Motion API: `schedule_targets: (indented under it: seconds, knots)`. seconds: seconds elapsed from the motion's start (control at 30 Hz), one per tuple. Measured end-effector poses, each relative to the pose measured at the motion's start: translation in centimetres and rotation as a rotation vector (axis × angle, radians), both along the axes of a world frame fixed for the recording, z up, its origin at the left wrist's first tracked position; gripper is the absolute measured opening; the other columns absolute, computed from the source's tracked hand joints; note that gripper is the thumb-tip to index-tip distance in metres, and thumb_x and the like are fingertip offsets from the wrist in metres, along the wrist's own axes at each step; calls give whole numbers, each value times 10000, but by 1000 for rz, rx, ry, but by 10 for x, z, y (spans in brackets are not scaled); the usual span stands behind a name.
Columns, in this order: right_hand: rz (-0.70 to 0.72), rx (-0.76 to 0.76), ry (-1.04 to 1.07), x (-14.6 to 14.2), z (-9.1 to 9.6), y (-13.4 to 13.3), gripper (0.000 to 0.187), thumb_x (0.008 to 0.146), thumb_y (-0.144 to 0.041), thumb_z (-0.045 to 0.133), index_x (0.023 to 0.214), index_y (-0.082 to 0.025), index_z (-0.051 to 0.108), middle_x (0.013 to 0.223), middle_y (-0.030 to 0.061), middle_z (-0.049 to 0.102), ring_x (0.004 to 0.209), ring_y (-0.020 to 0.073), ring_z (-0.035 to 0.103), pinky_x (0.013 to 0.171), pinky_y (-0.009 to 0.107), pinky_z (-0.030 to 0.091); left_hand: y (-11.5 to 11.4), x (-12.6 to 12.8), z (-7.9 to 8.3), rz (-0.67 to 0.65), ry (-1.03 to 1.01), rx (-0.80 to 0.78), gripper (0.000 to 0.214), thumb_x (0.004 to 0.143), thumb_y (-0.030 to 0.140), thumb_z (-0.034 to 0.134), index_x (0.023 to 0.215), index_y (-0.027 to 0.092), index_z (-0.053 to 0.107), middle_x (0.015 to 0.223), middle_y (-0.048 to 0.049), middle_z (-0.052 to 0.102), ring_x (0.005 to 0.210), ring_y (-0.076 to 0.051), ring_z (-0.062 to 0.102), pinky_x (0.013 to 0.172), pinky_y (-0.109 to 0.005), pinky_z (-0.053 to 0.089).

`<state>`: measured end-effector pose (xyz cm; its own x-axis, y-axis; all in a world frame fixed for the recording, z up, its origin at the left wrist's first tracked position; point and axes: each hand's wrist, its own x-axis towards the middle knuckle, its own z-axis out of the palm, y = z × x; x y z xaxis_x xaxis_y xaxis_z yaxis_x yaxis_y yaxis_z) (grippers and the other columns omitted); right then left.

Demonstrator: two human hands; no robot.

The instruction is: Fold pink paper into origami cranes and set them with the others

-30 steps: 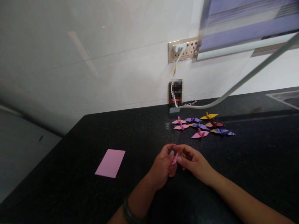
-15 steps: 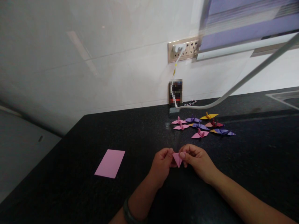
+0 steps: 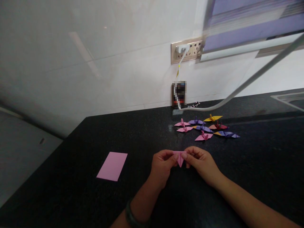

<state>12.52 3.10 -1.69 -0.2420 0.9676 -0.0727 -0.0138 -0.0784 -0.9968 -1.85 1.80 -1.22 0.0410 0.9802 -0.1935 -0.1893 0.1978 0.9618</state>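
My left hand (image 3: 161, 167) and my right hand (image 3: 199, 163) meet over the black countertop (image 3: 71, 177), both pinching a small folded pink paper piece (image 3: 180, 157) between their fingertips. Its point hangs downward between the two hands. A flat pink paper sheet (image 3: 112, 166) lies on the counter to the left of my left hand. Beyond my hands lies a cluster of several folded paper cranes (image 3: 204, 127) in pink, purple, yellow and red.
A small dark device (image 3: 179, 94) leans on the white wall, its white cable running up to a wall socket (image 3: 186, 51). A white hose (image 3: 249, 80) crosses from the upper right down to the counter. A sink edge (image 3: 288, 98) shows at far right.
The pink piece went from hidden between my fingers to spread out flat between both hands, point downward. My hands shifted slightly lower and apart.
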Motion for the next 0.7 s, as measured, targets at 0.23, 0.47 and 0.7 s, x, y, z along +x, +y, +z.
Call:
schedule_targets:
  seconds: [0.23, 0.47, 0.7]
  knots:
    - [6, -86, 91, -1, -3, 1, 240, 673, -367, 597, 744, -142, 553, 570, -17, 537, 441, 70, 445, 447, 199, 342, -1, 2, 4, 14, -38, -11, 184, 620, 255, 642, 728, 108, 621, 640, -30, 614, 568, -100, 529, 547, -215, 412]
    - [33, -68, 53, -1, -2, -1, 236, 667, -369, 601, 689, -146, 529, 533, -22, 518, 447, 73, 441, 457, 200, 345, 0, -1, -1, -7, -61, -38, 231, 624, 289, 636, 765, 109, 606, 691, -47, 622, 609, -120, 552, 582, -237, 435]
    - [37, -77, 81, -2, -2, -1, 239, 700, -366, 563, 743, -131, 558, 612, 10, 559, 446, 69, 449, 443, 203, 357, -1, 1, 1, -16, -74, -4, 206, 627, 268, 633, 760, 118, 584, 659, -24, 597, 577, -106, 534, 547, -224, 431]
